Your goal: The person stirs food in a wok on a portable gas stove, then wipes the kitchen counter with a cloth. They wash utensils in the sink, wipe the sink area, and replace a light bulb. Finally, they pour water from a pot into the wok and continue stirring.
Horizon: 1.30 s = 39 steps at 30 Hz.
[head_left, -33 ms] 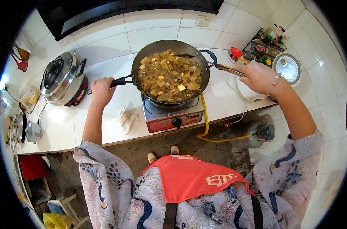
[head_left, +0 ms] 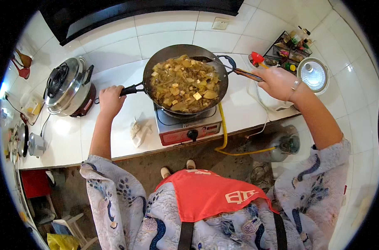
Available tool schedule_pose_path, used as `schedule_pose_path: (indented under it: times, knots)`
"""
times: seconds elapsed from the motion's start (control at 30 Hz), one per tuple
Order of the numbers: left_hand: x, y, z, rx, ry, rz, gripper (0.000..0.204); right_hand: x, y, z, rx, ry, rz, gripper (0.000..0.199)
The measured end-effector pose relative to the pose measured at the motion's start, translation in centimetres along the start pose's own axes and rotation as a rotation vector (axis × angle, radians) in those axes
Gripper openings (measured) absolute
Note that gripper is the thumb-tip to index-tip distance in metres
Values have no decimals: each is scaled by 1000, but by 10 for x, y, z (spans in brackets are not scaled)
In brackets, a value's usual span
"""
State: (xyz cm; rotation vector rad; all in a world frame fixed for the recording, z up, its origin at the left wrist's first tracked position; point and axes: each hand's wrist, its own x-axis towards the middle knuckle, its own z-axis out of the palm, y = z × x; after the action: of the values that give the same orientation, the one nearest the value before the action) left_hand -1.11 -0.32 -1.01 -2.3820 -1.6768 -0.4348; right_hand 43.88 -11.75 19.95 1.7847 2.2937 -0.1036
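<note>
Head view: vs. prev. frame, R hand (head_left: 277, 83) is slightly further L w/ utensil (head_left: 248, 74); food (head_left: 183, 81) has shifted a bit, so prob. mid-stir. R fingers grasp utensil; L hand (head_left: 111, 100) fingers wrapped round wok handle (head_left: 132, 89), approx. same spot. Wok (head_left: 177, 50) upper centre of frame, on stove (head_left: 179, 135) atop white table (head_left: 64, 139). Food: yellow-brown mix, pale cubes (head_left: 197, 96) on top.

There are two hands (head_left: 278, 84), one wok (head_left: 163, 54), one long-handled utensil (head_left: 248, 75), one stove (head_left: 176, 136), one yellow hose (head_left: 223, 125), one white cloth (head_left: 138, 132), two shoes (head_left: 165, 171) at six o'clock and one black rack (head_left: 277, 49) at two.
</note>
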Motion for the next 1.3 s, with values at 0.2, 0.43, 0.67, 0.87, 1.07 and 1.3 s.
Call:
schedule_pose_path:
  times: [0.2, 0.43, 0.67, 0.87, 1.07, 1.3]
  knots:
    - [-12, -4, -8, -11, 9, -28, 25, 19, 36, 3, 541, -421, 288, 21]
    - [0, 6, -5, 5, 4, 1, 24, 44, 86, 98, 1397, -560, 263, 22]
    - [-5, -5, -6, 20, -71, -19, 30, 32, 20, 77, 1236, -437, 106, 37]
    - [-4, -1, -3, -24, 51, 30, 25, 12, 33, 37, 927, -344, 216, 41]
    - [-6, 1, -6, 8, 28, -3, 26, -10, 9, -2, 513, -150, 122, 42]
    - [-7, -3, -4, -11, 9, -2, 27, -28, -23, 17, 463, -136, -158, 37]
